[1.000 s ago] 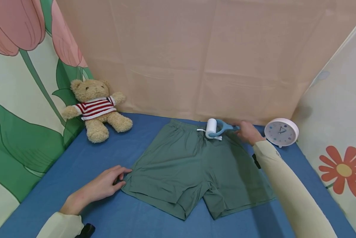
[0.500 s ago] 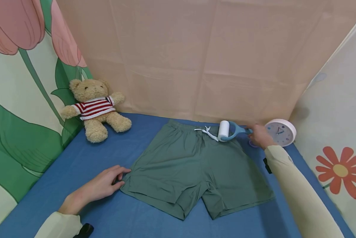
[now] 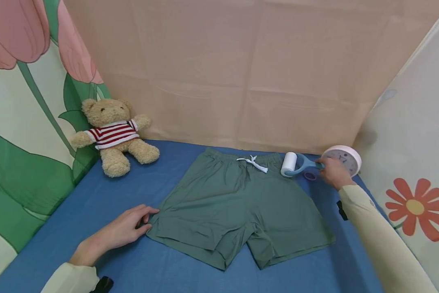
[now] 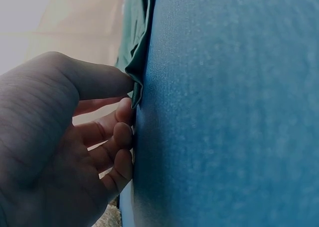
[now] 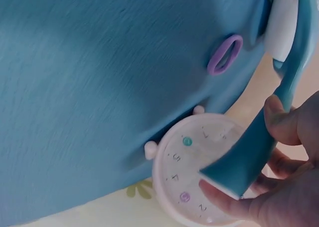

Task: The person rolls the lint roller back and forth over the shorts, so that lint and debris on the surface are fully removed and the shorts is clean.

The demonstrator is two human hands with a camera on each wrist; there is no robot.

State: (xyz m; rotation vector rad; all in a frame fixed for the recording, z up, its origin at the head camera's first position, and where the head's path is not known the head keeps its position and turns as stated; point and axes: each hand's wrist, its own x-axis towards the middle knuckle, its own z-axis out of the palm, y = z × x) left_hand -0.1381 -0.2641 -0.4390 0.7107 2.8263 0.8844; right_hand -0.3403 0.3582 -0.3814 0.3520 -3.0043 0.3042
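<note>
My right hand (image 3: pixel 334 171) grips the blue handle of a lint roller (image 3: pixel 304 165) with a white roll. In the right wrist view, that handle (image 5: pixel 244 159) lies between thumb and fingers, in front of the clock face. The roll is at the right end of the waistband of green shorts (image 3: pixel 241 203), which lie spread flat with a white drawstring (image 3: pixel 254 162). At their lower left edge, my left hand (image 3: pixel 122 228) touches the cloth with its index finger and thumb, set apart. The left wrist view shows the thumb tip against the hem (image 4: pixel 137 85).
A teddy bear (image 3: pixel 113 132) in a striped shirt sits back left. A pink-rimmed clock (image 3: pixel 347 156) stands behind my right hand. Near it lies a purple ring (image 5: pixel 225 55). Blue cloth (image 3: pixel 131 268) covers the surface, with walls at the back and both sides.
The lint roller moves right with my right hand, from the drawstring to the waistband's right end, uncovering the drawstring. The purple ring comes into sight. My left hand stays at the hem.
</note>
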